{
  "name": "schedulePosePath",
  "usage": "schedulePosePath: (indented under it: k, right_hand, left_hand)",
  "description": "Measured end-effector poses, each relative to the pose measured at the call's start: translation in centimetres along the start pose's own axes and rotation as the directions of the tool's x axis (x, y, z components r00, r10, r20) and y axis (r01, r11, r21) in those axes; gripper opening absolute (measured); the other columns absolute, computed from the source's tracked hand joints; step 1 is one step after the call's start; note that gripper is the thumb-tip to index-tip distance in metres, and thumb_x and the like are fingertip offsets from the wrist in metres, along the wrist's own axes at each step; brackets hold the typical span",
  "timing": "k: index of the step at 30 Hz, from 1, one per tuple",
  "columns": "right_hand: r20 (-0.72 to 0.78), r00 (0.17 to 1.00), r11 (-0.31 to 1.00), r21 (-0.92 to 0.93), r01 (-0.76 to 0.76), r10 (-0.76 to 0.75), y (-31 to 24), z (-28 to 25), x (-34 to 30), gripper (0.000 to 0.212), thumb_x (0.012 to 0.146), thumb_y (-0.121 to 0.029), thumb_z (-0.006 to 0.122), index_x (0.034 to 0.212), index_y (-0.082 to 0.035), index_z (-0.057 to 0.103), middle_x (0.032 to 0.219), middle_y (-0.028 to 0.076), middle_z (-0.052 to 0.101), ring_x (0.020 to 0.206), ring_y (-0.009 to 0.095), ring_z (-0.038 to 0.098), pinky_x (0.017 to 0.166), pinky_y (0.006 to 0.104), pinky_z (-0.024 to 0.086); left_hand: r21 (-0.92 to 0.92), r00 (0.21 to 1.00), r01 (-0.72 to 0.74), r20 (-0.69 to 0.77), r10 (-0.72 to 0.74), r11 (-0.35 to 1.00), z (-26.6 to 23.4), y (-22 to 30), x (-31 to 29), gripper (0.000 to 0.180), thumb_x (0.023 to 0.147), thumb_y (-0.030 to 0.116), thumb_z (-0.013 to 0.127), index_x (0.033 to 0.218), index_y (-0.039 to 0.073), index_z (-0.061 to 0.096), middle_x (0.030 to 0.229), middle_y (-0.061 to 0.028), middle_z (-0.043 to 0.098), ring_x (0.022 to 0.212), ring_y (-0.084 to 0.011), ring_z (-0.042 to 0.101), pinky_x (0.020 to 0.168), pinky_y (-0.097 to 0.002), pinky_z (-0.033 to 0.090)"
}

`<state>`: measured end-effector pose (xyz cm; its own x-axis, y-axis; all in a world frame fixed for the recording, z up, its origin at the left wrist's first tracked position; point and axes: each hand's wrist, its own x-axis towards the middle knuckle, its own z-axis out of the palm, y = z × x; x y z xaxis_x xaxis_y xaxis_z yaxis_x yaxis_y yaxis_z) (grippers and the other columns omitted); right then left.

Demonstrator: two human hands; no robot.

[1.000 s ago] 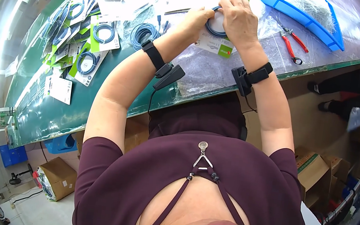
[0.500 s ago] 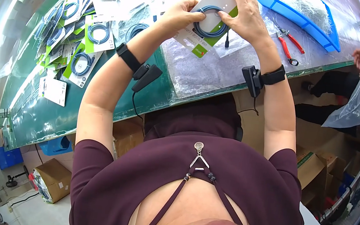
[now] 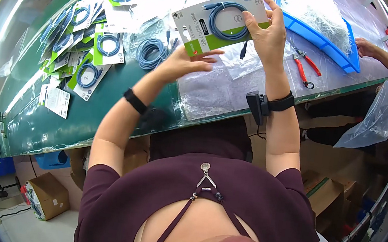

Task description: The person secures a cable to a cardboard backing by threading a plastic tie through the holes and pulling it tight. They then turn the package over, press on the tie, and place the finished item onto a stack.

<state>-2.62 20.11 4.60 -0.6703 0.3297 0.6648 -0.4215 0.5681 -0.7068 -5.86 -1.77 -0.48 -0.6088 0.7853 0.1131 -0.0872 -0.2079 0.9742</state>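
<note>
My right hand (image 3: 269, 38) grips the right end of a white and green cable card (image 3: 190, 22), thumb on its front. A coiled blue cable (image 3: 212, 19) is fastened to the card. Close below the card's lower left edge is my left hand (image 3: 186, 65), its fingers apart and nothing in them. A loose bundle of coiled blue cables (image 3: 150, 54) lies just left of it. Below the card, a dark cable plug (image 3: 243, 50) shows over a clear plastic bag (image 3: 234, 66).
Many carded cables (image 3: 108, 45) are heaped at the left of the green table (image 3: 108, 105). Red-handled pliers (image 3: 303, 69) lie to the right. Beyond them stands a blue tray (image 3: 313, 35) of clear strips, where another person's hand (image 3: 366, 48) rests. That person also holds a plastic bag (image 3: 373, 120).
My left hand has let go of the card and moved down and left. The card has turned more sideways in my right hand. The other person's hand has moved to the blue tray.
</note>
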Motion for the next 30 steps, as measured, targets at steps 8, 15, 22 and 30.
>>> schedulePosePath:
  k: [8, 15, 22, 30]
  right_hand:
    - [-0.082, 0.991, 0.972, 0.216, -0.088, 0.108, -1.7, -0.9, -1.3, 0.053, 0.084, -0.024, 0.07, 0.125, 0.001, 0.046, 0.088, 0.01, 0.06, 0.078, 0.018, 0.064, 0.063, 0.0265, 0.053]
    - [0.005, 1.0, 0.996, 0.091, -0.021, 0.021, -0.8, -0.9, -3.4, 0.043, 0.088, -0.021, 0.066, 0.124, -0.005, 0.049, 0.096, 0.01, 0.06, 0.084, 0.015, 0.061, 0.067, 0.0246, 0.051]
    - [0.274, 0.826, 0.724, -0.396, 0.564, -0.493, -1.7, -4.5, -3.2, 0.022, 0.084, -0.014, 0.065, 0.105, -0.013, 0.064, 0.104, 0.005, 0.058, 0.099, 0.02, 0.054, 0.084, 0.0308, 0.047]
    - [0.487, 0.676, 0.697, -0.174, 0.696, -0.553, -1.3, -2.7, -4.2, 0.026, 0.07, -0.008, 0.072, 0.094, -0.014, 0.065, 0.103, 0.0, 0.057, 0.096, 0.019, 0.052, 0.083, 0.0332, 0.044]
  left_hand:
    - [-0.666, 0.928, -0.364, -0.198, 0.316, 0.651, 6.3, -1.9, 1.2, 0.04, 0.086, 0.012, 0.066, 0.122, 0.007, 0.051, 0.118, -0.0092, 0.058, 0.104, -0.0202, 0.058, 0.084, -0.0327, 0.051]
    - [-0.387, 0.85, -0.407, -0.493, 0.187, 0.827, 6.3, -1.2, 2.7, 0.026, 0.087, 0.016, 0.067, 0.109, 0.007, 0.056, 0.099, -0.0064, 0.063, 0.085, -0.0154, 0.061, 0.07, -0.0297, 0.051]
    - [-0.367, 0.82, -0.329, -0.568, 0.07, 0.87, 4.7, -1.8, 2.2, 0.023, 0.087, 0.017, 0.067, 0.104, 0.006, 0.057, 0.087, -0.0048, 0.064, 0.073, -0.013, 0.061, 0.064, -0.0257, 0.049]
    - [-0.491, 0.847, -0.37, -0.527, 0.069, 0.788, 5.8, -2.4, 2.0, 0.022, 0.088, 0.016, 0.066, 0.105, 0.006, 0.057, 0.095, -0.0051, 0.064, 0.082, -0.0128, 0.061, 0.071, -0.025, 0.05]
